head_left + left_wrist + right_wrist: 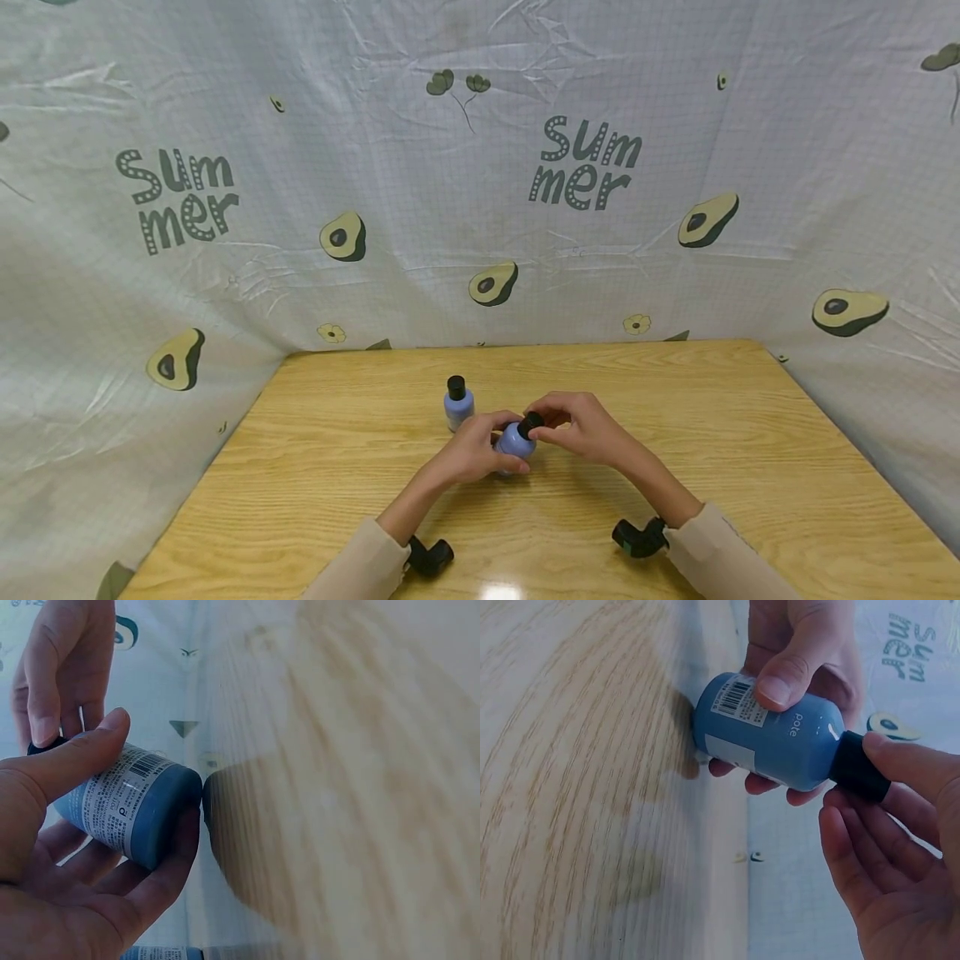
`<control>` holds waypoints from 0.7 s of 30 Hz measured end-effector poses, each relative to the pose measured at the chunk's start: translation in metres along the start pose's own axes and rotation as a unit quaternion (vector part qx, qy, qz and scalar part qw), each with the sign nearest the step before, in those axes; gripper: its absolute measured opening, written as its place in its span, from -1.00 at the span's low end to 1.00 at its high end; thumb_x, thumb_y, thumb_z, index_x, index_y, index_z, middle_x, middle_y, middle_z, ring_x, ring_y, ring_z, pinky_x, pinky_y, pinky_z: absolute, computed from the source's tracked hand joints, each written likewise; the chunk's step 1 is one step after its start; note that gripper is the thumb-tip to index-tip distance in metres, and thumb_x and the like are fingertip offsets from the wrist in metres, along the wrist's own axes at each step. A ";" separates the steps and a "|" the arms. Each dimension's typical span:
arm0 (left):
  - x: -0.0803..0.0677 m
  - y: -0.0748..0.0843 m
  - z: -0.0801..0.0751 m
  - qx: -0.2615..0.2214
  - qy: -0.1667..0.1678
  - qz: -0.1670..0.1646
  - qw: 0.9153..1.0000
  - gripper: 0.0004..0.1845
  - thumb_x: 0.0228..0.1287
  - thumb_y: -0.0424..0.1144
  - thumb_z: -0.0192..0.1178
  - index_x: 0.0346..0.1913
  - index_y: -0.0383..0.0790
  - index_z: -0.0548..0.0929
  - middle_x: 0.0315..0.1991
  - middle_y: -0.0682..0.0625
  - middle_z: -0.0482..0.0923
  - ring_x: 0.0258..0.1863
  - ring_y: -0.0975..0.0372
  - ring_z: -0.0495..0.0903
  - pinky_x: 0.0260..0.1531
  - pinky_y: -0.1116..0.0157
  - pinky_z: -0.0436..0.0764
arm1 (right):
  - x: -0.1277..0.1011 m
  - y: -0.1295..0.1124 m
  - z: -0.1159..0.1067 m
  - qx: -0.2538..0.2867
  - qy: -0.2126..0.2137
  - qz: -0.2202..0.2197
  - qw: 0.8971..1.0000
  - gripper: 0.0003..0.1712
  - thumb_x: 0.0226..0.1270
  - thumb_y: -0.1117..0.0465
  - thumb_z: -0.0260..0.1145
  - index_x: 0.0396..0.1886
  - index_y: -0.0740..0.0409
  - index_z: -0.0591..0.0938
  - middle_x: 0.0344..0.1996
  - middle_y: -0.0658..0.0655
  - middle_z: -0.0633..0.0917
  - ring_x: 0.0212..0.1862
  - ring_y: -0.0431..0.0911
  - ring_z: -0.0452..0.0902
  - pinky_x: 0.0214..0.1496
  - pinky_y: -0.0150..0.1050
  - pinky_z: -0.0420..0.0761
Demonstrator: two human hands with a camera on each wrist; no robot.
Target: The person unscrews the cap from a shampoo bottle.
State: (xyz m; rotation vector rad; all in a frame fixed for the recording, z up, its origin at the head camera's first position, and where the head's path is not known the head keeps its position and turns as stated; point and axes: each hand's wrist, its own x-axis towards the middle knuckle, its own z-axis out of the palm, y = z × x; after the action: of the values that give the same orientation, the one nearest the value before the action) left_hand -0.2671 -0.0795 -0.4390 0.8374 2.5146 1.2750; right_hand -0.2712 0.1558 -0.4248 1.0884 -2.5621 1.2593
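Avocado-print cloth hangs behind the wooden surface (675, 433), and the action sits near its middle. Left hand (472, 454) wraps its fingers (82, 754) round a small blue bottle (516, 440), tipped on its side just above the wood. Right hand (581, 429) pinches the black cap (857, 766) between thumb and fingers. That cap looks seated on the neck, so judging by this, the twist is barely begun. A second blue bottle (458, 402) stands upright, capped, just behind, toward the far edge.

Blue bottle (516, 439), black cap (531, 422), avocado-print backdrop (480, 167).
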 end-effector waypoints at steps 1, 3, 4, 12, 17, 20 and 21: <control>0.000 0.000 0.000 0.002 0.000 0.001 1.000 -0.40 0.18 -0.19 0.55 0.28 -0.19 0.62 0.21 -0.10 0.66 0.18 0.04 0.67 0.15 0.08 0.67 | 0.000 0.000 0.000 0.003 -0.001 0.004 1.000 -0.66 0.39 0.15 0.46 0.06 0.23 0.74 -0.14 0.12 0.80 -0.15 -0.20 0.70 -0.07 -0.33 0.72; 0.000 0.000 0.000 0.008 0.000 0.000 1.000 -0.39 0.18 -0.18 0.55 0.28 -0.20 0.62 0.20 -0.10 0.66 0.16 0.03 0.67 0.13 0.09 0.68 | 0.000 0.001 0.000 0.012 -0.005 0.014 1.000 -0.64 0.39 0.15 0.45 0.08 0.25 0.73 -0.10 0.14 0.79 -0.12 -0.16 0.71 -0.06 -0.32 0.72; 0.000 0.000 0.000 0.010 0.000 0.000 1.000 -0.39 0.18 -0.17 0.55 0.28 -0.19 0.62 0.20 -0.10 0.66 0.15 0.03 0.68 0.11 0.11 0.68 | 0.000 0.001 0.000 0.016 -0.007 0.016 1.000 -0.63 0.40 0.15 0.45 0.09 0.26 0.73 -0.09 0.15 0.79 -0.10 -0.15 0.71 -0.05 -0.31 0.72; 0.001 0.001 -0.002 -0.018 -0.003 -0.019 1.000 -0.43 0.22 -0.08 0.51 0.27 -0.12 0.62 0.16 -0.05 0.67 0.08 0.04 0.70 -0.04 0.18 0.71 | 0.001 0.003 0.000 0.044 -0.010 0.047 0.998 -0.53 0.37 0.16 0.47 0.19 0.28 0.67 -0.07 0.14 0.78 -0.07 -0.17 0.68 -0.05 -0.34 0.70; 0.001 0.000 -0.001 -0.027 0.004 -0.017 0.999 -0.47 0.20 -0.11 0.53 0.21 -0.11 0.63 0.13 -0.04 0.67 0.14 0.01 0.69 0.05 0.09 0.70 | 0.001 0.004 0.001 0.063 0.006 0.071 0.995 -0.59 0.31 0.12 0.53 0.06 0.20 0.66 -0.21 0.08 0.72 -0.20 -0.21 0.63 -0.12 -0.34 0.67; 0.002 -0.001 0.001 -0.036 0.004 -0.022 0.999 -0.45 0.19 -0.12 0.54 0.21 -0.11 0.62 0.13 -0.05 0.65 0.16 -0.01 0.68 0.08 0.06 0.69 | 0.001 0.005 0.003 0.077 0.020 0.080 0.994 -0.71 0.30 0.13 0.54 -0.09 0.12 0.68 -0.28 0.07 0.69 -0.25 -0.20 0.61 -0.16 -0.33 0.66; 0.002 -0.001 0.002 -0.040 0.003 -0.023 0.999 -0.45 0.18 -0.12 0.54 0.21 -0.12 0.61 0.13 -0.05 0.65 0.16 -0.01 0.67 0.09 0.06 0.69 | 0.001 0.005 0.003 0.080 0.023 0.080 0.993 -0.74 0.30 0.15 0.54 -0.11 0.12 0.68 -0.28 0.07 0.69 -0.25 -0.19 0.61 -0.16 -0.33 0.67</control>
State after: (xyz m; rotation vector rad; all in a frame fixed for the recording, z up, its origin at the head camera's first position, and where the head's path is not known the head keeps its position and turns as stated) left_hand -0.2688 -0.0778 -0.4409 0.7552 2.4545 1.3540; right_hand -0.2742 0.1553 -0.4300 0.8820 -2.5961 1.5302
